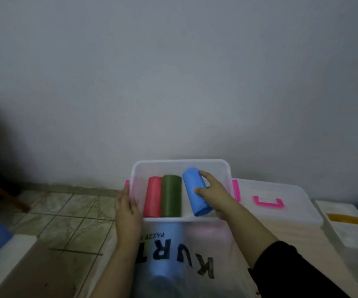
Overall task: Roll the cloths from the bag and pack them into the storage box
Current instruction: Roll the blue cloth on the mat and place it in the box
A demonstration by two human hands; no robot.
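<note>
The right hand [211, 191] grips the blue rolled cloth [196, 192], tilted over the storage box [181, 163] at the tabletop's far edge, likely to lay it beside the green roll [171, 195] and red roll [152, 196]; the left hand [127, 208], fingers straight, steadies the box's side. The clear bag [186, 259] nearer reads "KURT"

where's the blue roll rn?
Head view, centre-right: the blue roll is inside the storage box, held tilted by the right hand, just right of the green roll.

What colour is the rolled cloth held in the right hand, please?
Blue rolled cloth, gripped by the right hand; head view.
</note>
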